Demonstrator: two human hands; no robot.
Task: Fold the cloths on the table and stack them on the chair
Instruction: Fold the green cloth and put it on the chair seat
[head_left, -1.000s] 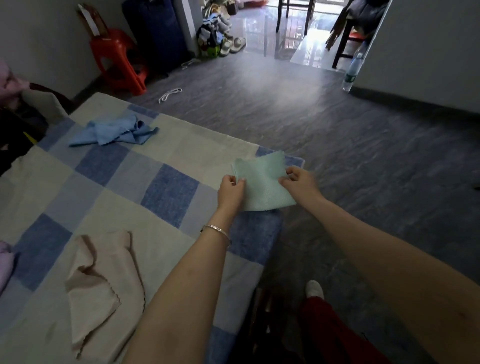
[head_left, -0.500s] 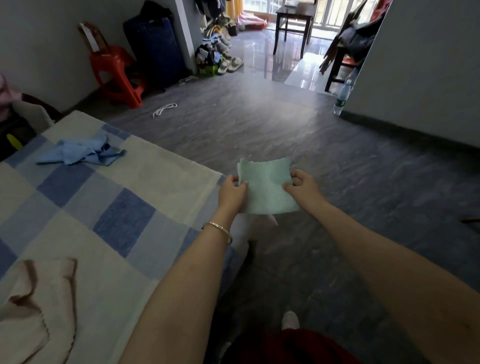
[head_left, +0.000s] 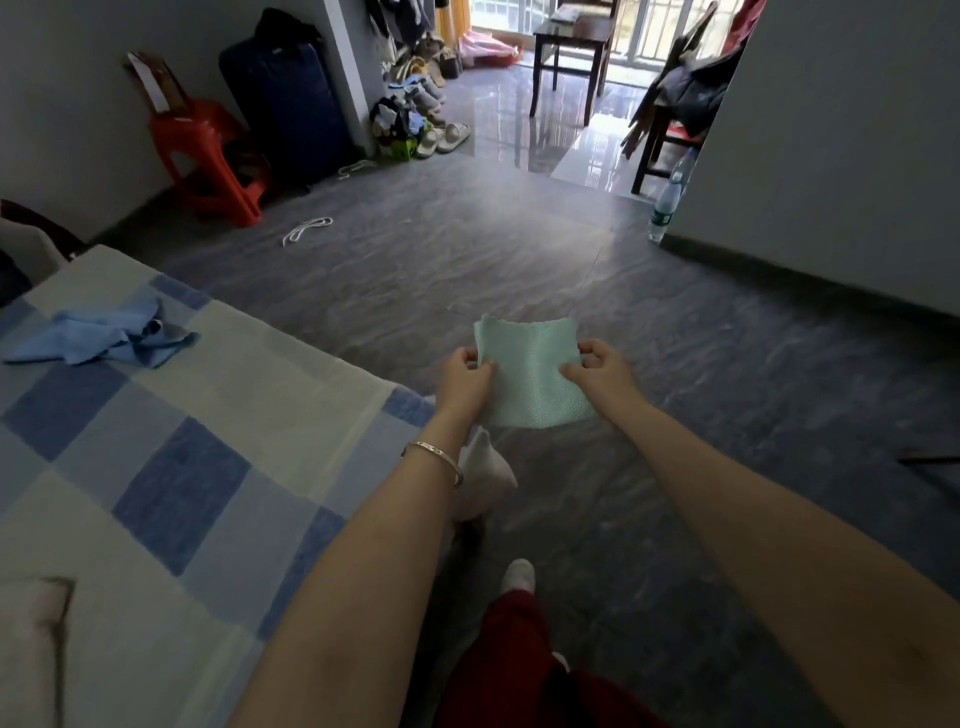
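1. Now, from the head view, the folded green cloth (head_left: 530, 374) hangs in the air over the grey floor, just past the corner of the table (head_left: 218, 395).
2. Her left hand (head_left: 462, 379), a bracelet (head_left: 434, 460) on its wrist, pinches the cloth's left edge with curled fingers.
3. Her right hand (head_left: 602, 371) pinches the right edge likewise.
4. A crumpled blue cloth (head_left: 104, 338) lies on the far side of the checked table cover, well apart from a beige cloth (head_left: 31, 629) at the near edge.

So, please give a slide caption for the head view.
Left hand and right hand hold a folded green cloth over the floor, beside the checked table.
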